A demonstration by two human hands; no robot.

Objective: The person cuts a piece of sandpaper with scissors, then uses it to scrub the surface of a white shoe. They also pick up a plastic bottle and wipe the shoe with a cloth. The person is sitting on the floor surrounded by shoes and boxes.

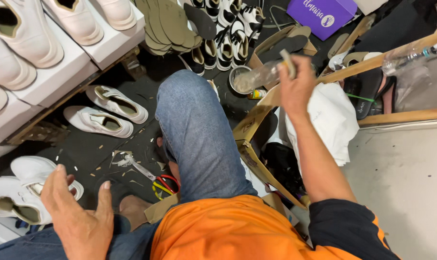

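Note:
My right hand (296, 87) is raised over the cluttered floor and grips a clear plastic bottle (257, 77) held on its side, neck toward my fingers. Under it stands a small round metal tin (238, 79). My left hand (81, 219) rests open on my left thigh, fingers spread, holding nothing. Nearest to it is a pair of white shoes (21, 190) on the floor at the left. My bent right knee in blue jeans (194, 130) fills the middle of the view.
White shoes (107, 110) lie on the dark floor, with more on white boxes (59, 67) at the left. Scissors with red and yellow handles (163, 185) lie by my foot. Insoles (168, 24), black-and-white shoes (228, 33), a purple box (322, 14), a cardboard box (257, 159) and a wooden frame (401, 115) surround me.

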